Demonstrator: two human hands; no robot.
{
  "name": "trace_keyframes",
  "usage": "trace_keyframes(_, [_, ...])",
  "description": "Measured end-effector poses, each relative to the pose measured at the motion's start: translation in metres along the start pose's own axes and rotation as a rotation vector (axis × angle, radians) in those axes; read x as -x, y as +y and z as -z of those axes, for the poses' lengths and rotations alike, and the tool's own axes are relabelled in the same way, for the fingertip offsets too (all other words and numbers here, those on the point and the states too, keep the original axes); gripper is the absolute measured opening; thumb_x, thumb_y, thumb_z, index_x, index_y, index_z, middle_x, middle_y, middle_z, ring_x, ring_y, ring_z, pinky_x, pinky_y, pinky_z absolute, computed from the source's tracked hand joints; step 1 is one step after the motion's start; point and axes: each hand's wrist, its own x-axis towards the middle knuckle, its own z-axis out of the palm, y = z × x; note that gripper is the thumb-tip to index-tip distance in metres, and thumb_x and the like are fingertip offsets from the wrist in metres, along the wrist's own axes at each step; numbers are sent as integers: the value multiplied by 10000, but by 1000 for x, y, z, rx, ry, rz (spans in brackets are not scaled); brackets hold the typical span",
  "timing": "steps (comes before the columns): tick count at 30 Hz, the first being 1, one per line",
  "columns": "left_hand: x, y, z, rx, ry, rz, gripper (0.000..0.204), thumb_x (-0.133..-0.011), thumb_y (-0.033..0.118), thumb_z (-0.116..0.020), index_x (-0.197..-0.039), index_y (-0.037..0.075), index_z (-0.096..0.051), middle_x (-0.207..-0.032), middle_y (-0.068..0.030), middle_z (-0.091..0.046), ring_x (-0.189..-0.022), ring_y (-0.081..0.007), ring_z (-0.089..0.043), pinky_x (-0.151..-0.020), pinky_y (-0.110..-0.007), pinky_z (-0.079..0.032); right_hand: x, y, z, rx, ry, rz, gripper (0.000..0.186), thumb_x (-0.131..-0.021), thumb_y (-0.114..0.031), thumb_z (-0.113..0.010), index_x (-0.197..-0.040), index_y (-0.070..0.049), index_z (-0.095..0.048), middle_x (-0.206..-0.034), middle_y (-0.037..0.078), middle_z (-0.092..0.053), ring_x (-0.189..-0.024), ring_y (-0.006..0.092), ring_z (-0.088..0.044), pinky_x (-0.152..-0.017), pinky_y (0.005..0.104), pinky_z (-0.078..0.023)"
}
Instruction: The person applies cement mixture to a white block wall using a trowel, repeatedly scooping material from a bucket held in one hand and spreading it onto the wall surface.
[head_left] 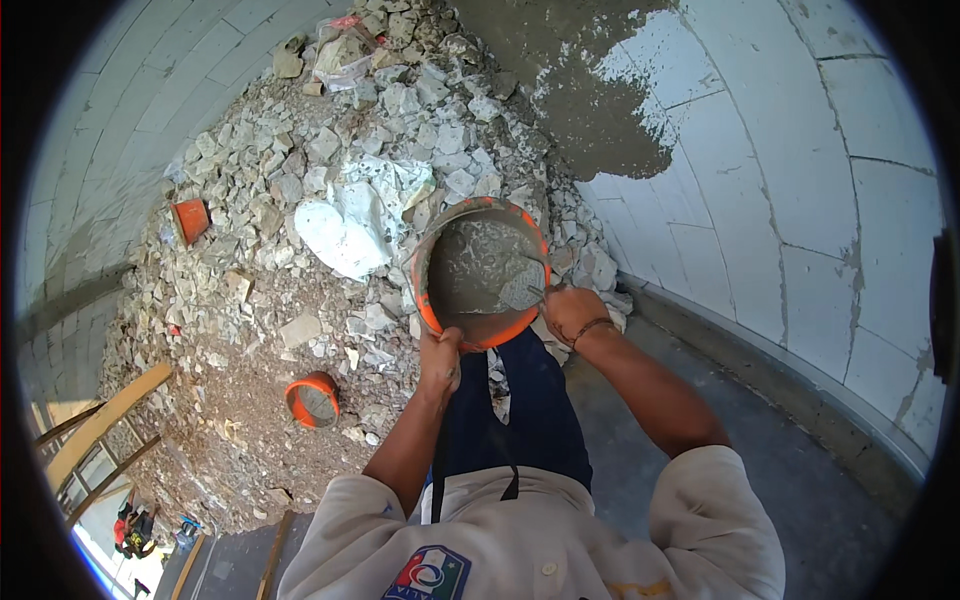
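Shirt [560, 530]: pale, creased cloth with a button and a coloured badge, at six o'clock; dark, plain trousers [545, 420] showed past its hem.
Left hand [440, 358]: at seven o'clock on the large bucket [505, 332], curled tight over its rim, thumb uppermost, the fingers mostly hidden; the bare forearm slanted in from below with the elbow bent.
Right hand [572, 312]: at four o'clock, folded into a fist around the handle of the trowel [522, 288], which it largely covered; a thin dark bracelet [598, 325] circled the wrist, and the forearm angled out toward five o'clock.
Bucket: round, orange, its inner wall smeared grey, held in front of the body with its mouth upward.
Mortar [470, 255]: wet, lumpy and grey inside it; the trowel's coated blade lay against this mass at three o'clock.
Floor [670, 410]: smooth, dark grey, toward four o'clock.
Rubble [270, 240]: jagged pale chunks over brown grit, spreading from seven round to twelve; crumpled white sheeting [345, 225] lay at ten.
Small buckets: orange, one [296, 402] at eight holding grey material, another [190, 221] tilted just past nine.
Block wall [790, 170]: pale, flat, seamed, at two o'clock, with a rough grey patch [600, 120] at one.
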Motion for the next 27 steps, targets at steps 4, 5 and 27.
trace_keyframes(4, [8, 25, -6, 80, 55, 41, 310, -801, -54, -423, -1107, -54, -473, -915, -145, -594, -717, -263, -640, -595, -408, -583, 32, -3, -8, -138, 385, 16, 224, -860, -220, -571, -958, -22, -608, -902, 144, -641, -813, 300, -650, -674, 412, -528])
trace_keyframes(5, [11, 29, -7, 95, 72, 36, 287, -803, -49, -424, -1083, -56, -486, -902, -149, -600, -697, -269, -642, -600, -416, -583, 35, -1, -13, -142, 504, 61, 228, -857, -234, -587, -956, -30, -607, -878, 129, -632, -795, 290, -646, -666, 403, -527])
trace_keyframes(27, [62, 27, 29, 115, 184, 109, 416, -768, -47, -407, -1181, -33, -451, -1046, -168, -589, -804, -312, -656, -699, -469, -595, 33, 260, 136, -1336, 685, -163, 280, -880, -287, -598, -975, -25, -623, -765, 29, -577, -603, 90, -527, -510, 240, -436])
